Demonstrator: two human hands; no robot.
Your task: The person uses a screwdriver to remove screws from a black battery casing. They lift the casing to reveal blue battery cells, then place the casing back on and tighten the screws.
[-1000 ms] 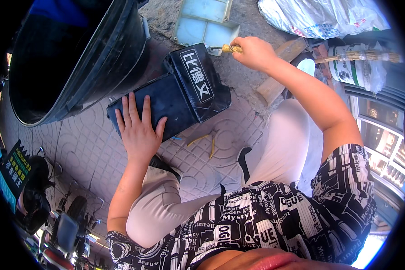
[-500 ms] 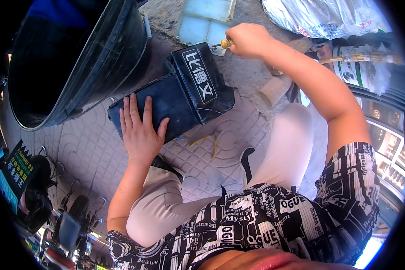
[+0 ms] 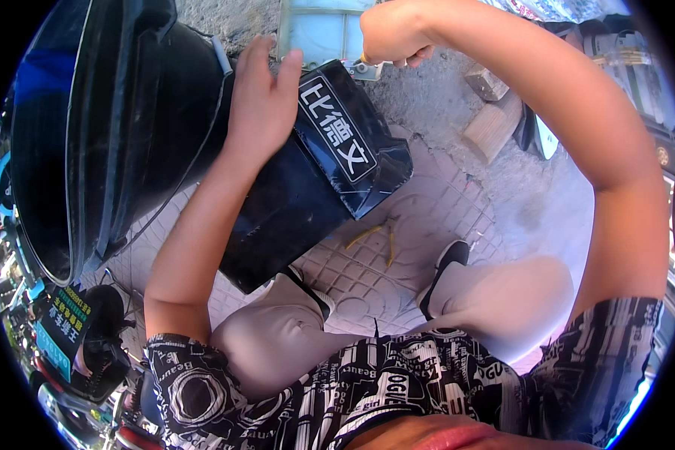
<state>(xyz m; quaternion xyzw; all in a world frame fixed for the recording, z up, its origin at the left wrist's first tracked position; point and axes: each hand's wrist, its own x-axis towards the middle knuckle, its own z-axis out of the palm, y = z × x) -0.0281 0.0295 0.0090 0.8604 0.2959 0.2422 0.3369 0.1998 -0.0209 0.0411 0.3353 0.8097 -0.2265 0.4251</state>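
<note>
Two pale-trousered knees [image 3: 514,296] sit nearest me on the feed, patterned shirt [image 3: 397,382] below. Just past them, yellow-handled pliers [image 3: 391,244] lie on the tile. Main item: black plastic case [image 3: 292,202], probably a battery box, lying aslant between the knees and a black tub [image 3: 150,112], white-lettered panel toward its far end.

Step in hand, my call: tool work on the small metal fitting [image 3: 366,70] at the case's far corner. Next move calls for a steady case and the tool tip lined up with the fitting; a slip there looks possible.

Left forearm crosses the case's left side; left hand [image 3: 266,101] points away from me, fingers roughly together, thumb apart. Can't tell if the palm presses the case. Right arm swings in from the right, elbow bent; right hand [image 3: 397,37] has its fingers curled in, apparently around a yellow handle [image 3: 364,58], just a sliver visible. Tip hidden.

Farther: wooden block [image 3: 491,131] to the right, divided pale tray [image 3: 315,30] beyond the corner, silvery bag [image 3: 547,7] at the top edge.
</note>
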